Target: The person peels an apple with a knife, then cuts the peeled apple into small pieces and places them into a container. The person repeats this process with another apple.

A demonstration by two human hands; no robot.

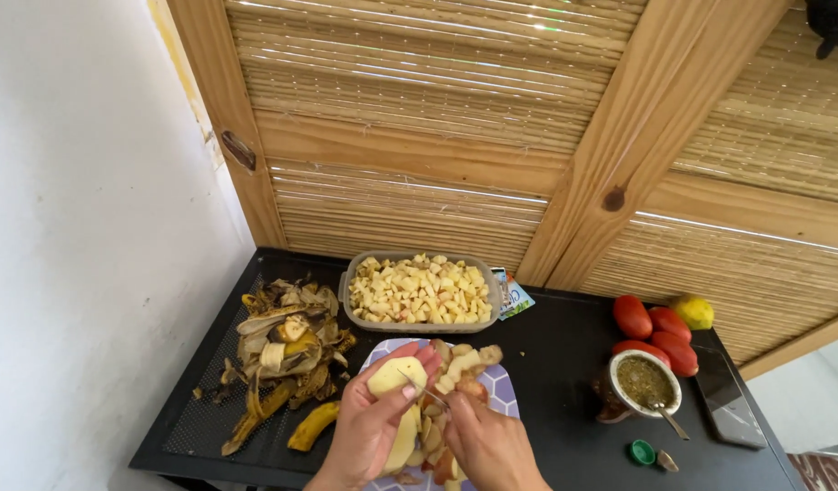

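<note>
Head view: left hand [369, 427] gripping a peeled apple [396, 377], right hand [487, 445] clenched on knife [425, 391], mid-slice over plate [505, 391] at surface's near edge, needing steady pressure next.

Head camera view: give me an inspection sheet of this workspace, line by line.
Surface: black perforated metal table, set against a white wall.
Job's things: pale peeled fruit held over a white and purple patterned plate of cut pieces; small thin-bladed knife against the fruit.
Clutter: grey rectangular container of diced fruit; heap of brown and yellow banana peels; red tomatoes; yellow lemon; round cup of green herb with a metal straw; green bottle cap.
Grippers: left hand grips the fruit; right hand holds the knife.
Cables: nothing seen.
Surroundings: wooden-framed reed screen behind.
</note>
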